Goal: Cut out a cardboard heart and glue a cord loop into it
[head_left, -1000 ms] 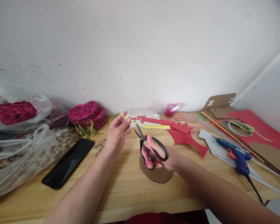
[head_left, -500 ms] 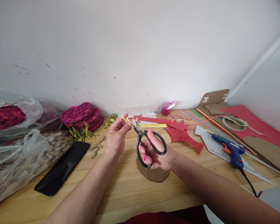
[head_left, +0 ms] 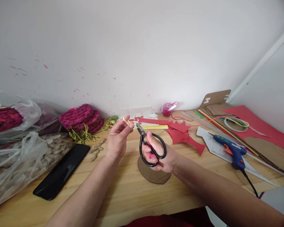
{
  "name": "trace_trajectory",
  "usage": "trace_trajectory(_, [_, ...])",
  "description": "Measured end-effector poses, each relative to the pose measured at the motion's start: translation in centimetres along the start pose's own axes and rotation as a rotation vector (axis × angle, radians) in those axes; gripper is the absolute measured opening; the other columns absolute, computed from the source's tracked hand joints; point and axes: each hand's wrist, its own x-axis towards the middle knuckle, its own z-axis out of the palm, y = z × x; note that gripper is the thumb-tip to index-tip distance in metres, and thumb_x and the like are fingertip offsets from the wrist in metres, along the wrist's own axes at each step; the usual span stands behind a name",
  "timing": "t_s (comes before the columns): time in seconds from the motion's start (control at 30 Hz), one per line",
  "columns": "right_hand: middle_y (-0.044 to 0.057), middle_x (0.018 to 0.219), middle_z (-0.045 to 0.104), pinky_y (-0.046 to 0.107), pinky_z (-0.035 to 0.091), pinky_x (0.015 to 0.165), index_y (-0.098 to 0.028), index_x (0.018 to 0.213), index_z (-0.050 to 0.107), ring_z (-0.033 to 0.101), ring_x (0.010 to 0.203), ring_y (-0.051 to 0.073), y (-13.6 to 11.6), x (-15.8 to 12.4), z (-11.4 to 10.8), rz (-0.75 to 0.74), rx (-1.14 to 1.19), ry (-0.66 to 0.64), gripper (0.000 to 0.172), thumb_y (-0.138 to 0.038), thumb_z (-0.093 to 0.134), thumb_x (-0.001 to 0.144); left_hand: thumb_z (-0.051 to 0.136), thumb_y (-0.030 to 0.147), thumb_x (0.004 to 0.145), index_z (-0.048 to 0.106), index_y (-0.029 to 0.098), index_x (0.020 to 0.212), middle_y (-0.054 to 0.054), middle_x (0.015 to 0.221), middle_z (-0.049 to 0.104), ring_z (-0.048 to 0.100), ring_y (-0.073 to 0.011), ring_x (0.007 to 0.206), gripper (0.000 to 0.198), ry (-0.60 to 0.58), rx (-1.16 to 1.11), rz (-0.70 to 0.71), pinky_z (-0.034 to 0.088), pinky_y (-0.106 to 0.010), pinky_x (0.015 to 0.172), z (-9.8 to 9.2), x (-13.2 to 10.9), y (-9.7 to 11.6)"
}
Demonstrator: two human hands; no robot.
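My left hand (head_left: pixel 118 138) pinches a looped piece of yellow cord (head_left: pixel 126 120) between thumb and fingers. Black-handled scissors (head_left: pixel 142 130) are gripped in my right hand (head_left: pixel 158 149), their blades closed together and the tips close to the cord at my left fingertips. Whether the blades touch the cord, I cannot tell. Pink stains mark the right fingers. Beneath the right hand a round brown cardboard piece (head_left: pixel 153 176) lies on the wooden table (head_left: pixel 123 195).
To the left are a black phone (head_left: pixel 61 171), peanuts (head_left: pixel 97 149), a plastic bag (head_left: pixel 28 157) and stacked magenta coasters (head_left: pixel 80 116). Red paper scraps (head_left: pixel 186 137) lie behind the right hand. A blue glue gun (head_left: pixel 232 151) with its cable sits at the right.
The scissors' blades have come together and the handles have drawn closer as my right hand squeezed. My left hand keeps its pinch on the cord. The view has shifted slightly.
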Motion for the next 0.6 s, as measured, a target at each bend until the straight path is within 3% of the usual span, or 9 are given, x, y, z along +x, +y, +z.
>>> trace_trajectory(0.07, [-0.009,0.044,0.037,0.016,0.018,0.028,-0.021,0.068,0.041,0.020,0.035,0.005,-0.2,-0.1,0.0,-0.077,-0.060,0.061,0.065,-0.085,0.043,0.081,0.091,0.023,0.060,0.078,0.023,0.103,0.003,0.076,0.063,0.058,-0.0090,0.075,0.045,0.008,-0.012,-0.002,0.047,-0.021,0.070,0.0,0.1,0.1])
trace_trajectory(0.17, [-0.006,0.045,0.042,0.019,0.022,0.034,-0.021,0.068,0.044,0.032,0.037,0.008,-1.4,-0.6,-0.8,-0.232,-0.346,0.193,0.062,-0.081,0.045,0.084,0.092,0.023,0.059,0.078,0.022,0.103,0.004,0.074,0.061,0.057,-0.0075,0.072,0.046,0.012,-0.010,-0.029,0.047,-0.020,0.069,0.0,0.2,0.2])
trace_trajectory(0.27, [-0.003,0.052,0.053,0.023,0.032,0.046,-0.020,0.068,0.049,0.047,0.047,0.011,-3.1,-1.3,-2.5,-0.277,-0.876,0.365,0.054,-0.071,0.059,0.083,0.094,0.025,0.055,0.078,0.021,0.102,0.003,0.076,0.063,0.058,-0.0073,0.071,0.049,0.021,0.005,-0.109,0.049,-0.021,0.069,-0.2,0.4,0.1])
trace_trajectory(0.33, [-0.001,0.059,0.058,0.025,0.027,0.050,-0.020,0.065,0.052,0.050,0.054,0.013,-4.0,-1.6,-3.8,-0.278,-1.289,0.539,0.050,-0.065,0.069,0.078,0.094,0.025,0.053,0.078,0.021,0.102,0.003,0.077,0.064,0.059,-0.0069,0.072,0.052,0.038,0.016,-0.143,0.050,-0.020,0.070,-0.5,0.6,0.0])
trace_trajectory(0.4, [0.001,0.064,0.063,0.026,0.025,0.052,-0.020,0.065,0.057,0.054,0.058,0.015,-4.6,-1.8,-4.9,-0.202,-1.581,0.629,0.042,-0.057,0.072,0.078,0.095,0.025,0.052,0.078,0.020,0.103,0.003,0.076,0.064,0.058,-0.0061,0.070,0.053,0.059,0.027,-0.145,0.050,-0.019,0.069,-0.8,0.8,-0.2])
trace_trajectory(0.5, [0.005,0.069,0.068,0.028,0.024,0.053,-0.019,0.066,0.062,0.059,0.063,0.018,-4.8,-2.0,-5.9,-0.109,-1.810,0.608,0.029,-0.043,0.070,0.081,0.095,0.025,0.052,0.077,0.020,0.104,0.002,0.076,0.065,0.060,-0.0068,0.071,0.055,0.076,0.051,-0.145,0.049,-0.018,0.067,-1.2,1.1,-0.4])
trace_trajectory(0.6, [0.008,0.078,0.072,0.028,0.026,0.055,-0.018,0.074,0.067,0.063,0.071,0.019,-4.6,-2.1,-6.1,-0.094,-1.873,0.552,0.014,-0.030,0.068,0.081,0.095,0.026,0.053,0.077,0.019,0.106,0.001,0.079,0.069,0.063,-0.0084,0.075,0.056,0.050,0.083,-0.172,0.048,-0.017,0.064,-1.4,1.2,-0.5])
